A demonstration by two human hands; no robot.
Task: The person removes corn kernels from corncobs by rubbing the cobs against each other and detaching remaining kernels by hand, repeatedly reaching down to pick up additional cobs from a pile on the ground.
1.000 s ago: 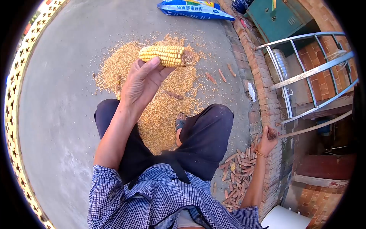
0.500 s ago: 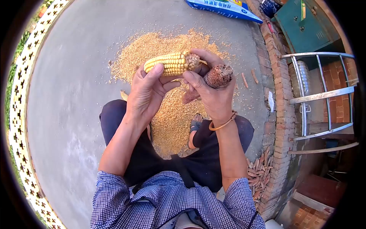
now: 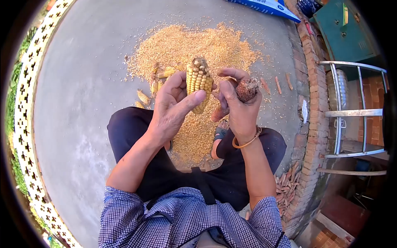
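Note:
My left hand is closed round a yellow ear of corn, its thumb across the kernels. The ear stands nearly upright, with its brownish stub end at the top. In my right hand is a bare reddish corn cob, gripped between thumb and fingers; its lower end pokes out below the palm. The two hands are a little apart. Beneath them spreads a pile of loose corn kernels. Several more ears of corn lie at the pile's left side, partly behind my left hand.
A brick edge runs along the right, with a metal ladder-like frame beyond it. Bare cobs are heaped at the lower right. A blue bag lies at the top. On the left stands a pierced pale wall.
The ear of corn has turned from lying sideways to nearly upright. My right hand has let go of its end and moved right with the cob. The view has shifted slightly.

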